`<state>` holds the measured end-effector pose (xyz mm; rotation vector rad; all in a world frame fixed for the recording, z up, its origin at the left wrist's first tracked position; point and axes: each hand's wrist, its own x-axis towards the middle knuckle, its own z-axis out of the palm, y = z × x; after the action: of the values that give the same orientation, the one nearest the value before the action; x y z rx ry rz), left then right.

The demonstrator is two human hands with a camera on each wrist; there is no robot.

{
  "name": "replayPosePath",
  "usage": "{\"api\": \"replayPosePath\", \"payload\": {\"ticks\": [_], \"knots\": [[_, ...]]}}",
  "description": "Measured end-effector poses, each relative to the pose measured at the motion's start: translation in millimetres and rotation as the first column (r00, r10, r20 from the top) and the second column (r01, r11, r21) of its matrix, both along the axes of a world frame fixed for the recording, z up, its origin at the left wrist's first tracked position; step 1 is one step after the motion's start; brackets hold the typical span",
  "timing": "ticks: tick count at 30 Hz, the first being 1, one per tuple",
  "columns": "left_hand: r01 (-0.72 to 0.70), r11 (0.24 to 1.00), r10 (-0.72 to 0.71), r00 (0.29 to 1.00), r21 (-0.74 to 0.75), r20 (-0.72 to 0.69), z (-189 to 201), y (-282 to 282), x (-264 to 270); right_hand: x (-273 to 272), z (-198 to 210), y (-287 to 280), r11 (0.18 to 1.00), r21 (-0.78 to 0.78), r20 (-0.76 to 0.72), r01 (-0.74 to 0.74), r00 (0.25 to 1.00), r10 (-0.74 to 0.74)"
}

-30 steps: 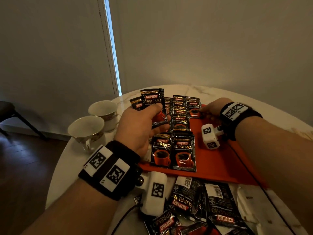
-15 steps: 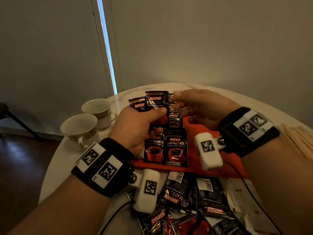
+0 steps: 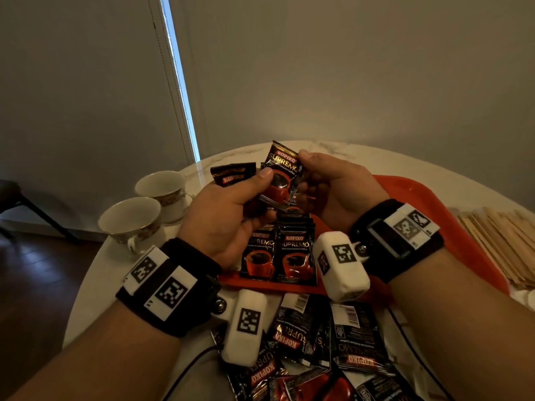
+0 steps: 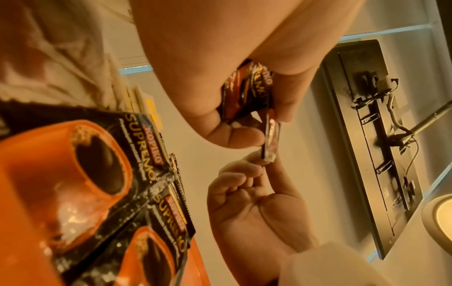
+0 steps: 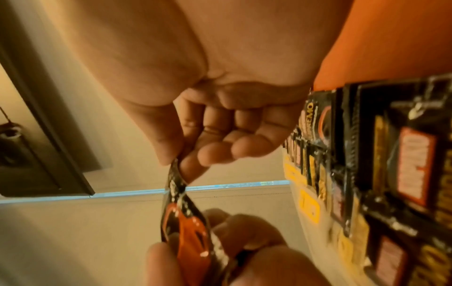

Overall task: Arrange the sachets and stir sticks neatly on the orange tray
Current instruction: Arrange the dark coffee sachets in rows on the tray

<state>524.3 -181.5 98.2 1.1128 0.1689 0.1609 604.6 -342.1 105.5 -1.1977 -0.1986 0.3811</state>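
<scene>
Now: top sachet (image 3: 282, 176) is pinched by right hand (image 3: 333, 192), raised from left hand (image 3: 228, 215) stack since 0.5 s ago | left grips remainder | above orange tray (image 3: 428, 204) | placement pending.

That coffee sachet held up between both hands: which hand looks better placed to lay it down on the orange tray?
Probably the right hand. It pinches the top corner of the sachet and hangs over the orange tray. The left hand also grips other sachets, so it is less free.
</scene>
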Motion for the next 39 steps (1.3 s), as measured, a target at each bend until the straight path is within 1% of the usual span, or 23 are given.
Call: {"api": "replayPosePath", "payload": {"ticks": [2, 4, 5, 9, 11, 13, 15, 16, 18, 19, 20, 22, 23, 25, 27, 29, 32, 36, 39], "knots": [[0.009, 1.0, -0.009, 1.0, -0.011, 0.015, 0.8, -0.5, -1.0, -1.9, 1.6, 3.8, 0.998, 0.032, -0.003, 0.045, 0.999, -0.045], [-0.022, 1.0, 0.022, 1.0, -0.011, 0.013, 0.5, 0.7, -0.3, -1.7, 1.4, 5.9, 0.998, 0.015, 0.048, 0.067, 0.997, -0.068], [-0.046, 0.999, 0.046, 0.999, -0.009, 0.007, 0.0, 1.8, 0.5, -2.1, 1.4, 5.8, 0.998, -0.016, 0.086, 0.057, 0.995, -0.056], [-0.106, 0.994, 0.106, 0.994, -0.001, -0.006, -2.4, 5.6, 3.5, -7.4, 2.7, 6.6, 0.986, -0.151, 0.181, -0.066, 0.979, 0.093], [-0.106, 0.994, 0.106, 0.994, -0.001, -0.001, -2.7, 5.4, 3.6, -8.8, 4.1, 7.9, 0.981, -0.186, 0.217, -0.058, 0.971, 0.099], [-0.092, 0.996, 0.092, 0.996, -0.015, 0.008, -1.8, 4.2, 3.4, -5.6, 9.6, 6.4, 0.987, -0.158, 0.222, 0.006, 0.975, 0.03], [-0.115, 0.992, 0.115, 0.993, -0.058, -0.007, -1.9, 4.3, 4.8, 6.2, 15.8, -1.1, 0.988, -0.083, 0.171, 0.13, 0.979, -0.114], [-0.135, 0.987, 0.133, 0.991, -0.085, -0.02, -2.4, 4.7, 6.3, 15.4, 18.3, -7.0, 0.976, -0.061, 0.13, 0.209, 0.971, -0.2], [-0.154, 0.981, 0.152, 0.988, -0.118, -0.031, -3.0, 5.5, 8.2, 37.3, 18.6, -20.6, 0.931, -0.09, 0.04, 0.353, 0.936, -0.35], [-0.15, 0.98, 0.147, 0.989, -0.13, -0.029, -3.0, 5.6, 8.3, 49.0, 15.6, -27.4, 0.91, -0.141, -0.001, 0.39, 0.919, -0.394], [-0.14, 0.98, 0.138, 0.99, -0.144, -0.024, -3.1, 5.9, 8.1, 60.1, 11.1, -33.2, 0.895, -0.212, -0.038, 0.394, 0.911, -0.41], [-0.117, 0.979, 0.116, 0.993, -0.168, -0.012, -1.7, 6.4, 6.0, 79.6, -0.7, -43.9, 0.865, -0.363, -0.096, 0.345, 0.91, -0.403], [-0.106, 0.979, 0.107, 0.994, -0.173, -0.005, -0.8, 6.9, 5.0, 87.0, -6.9, -47.3, 0.838, -0.441, -0.101, 0.323, 0.909, -0.404], [-0.104, 0.982, 0.106, 0.994, -0.159, 0.004, 1.0, 7.2, 3.9, 95.7, -17.3, -50.7, 0.749, -0.599, -0.057, 0.284, 0.917, -0.394], [-0.125, 0.983, 0.125, 0.992, -0.135, -0.007, 1.6, 7.3, 3.7, 99.5, -24.9, -50.2, 0.661, -0.701, 0.012, 0.268, 0.931, -0.366], [-0.145, 0.983, 0.143, 0.989, -0.114, -0.027, 1.4, 7.5, 4.6, 100.6, -28.2, -48.2, 0.593, -0.758, 0.064, 0.271, 0.936, -0.345], [-0.154, 0.983, 0.149, 0.987, -0.096, -0.053, 0.0, 8.7, 5.5, 101.9, -27.8, -47.6, 0.51, -0.822, 0.098, 0.255, 0.944, -0.314], [-0.151, 0.986, 0.147, 0.987, -0.073, -0.068, -0.6, 9.6, 6.7, 102.6, -25.4, -45.1, 0.439, -0.868, 0.112, 0.235, 0.951, -0.287], [-0.131, 0.989, 0.126, 0.99, -0.067, -0.069, -0.6, 9.9, 6.9, 103.8, -25.4, -42.8, 0.415, -0.882, 0.113, 0.223, 0.956, -0.271]]}}
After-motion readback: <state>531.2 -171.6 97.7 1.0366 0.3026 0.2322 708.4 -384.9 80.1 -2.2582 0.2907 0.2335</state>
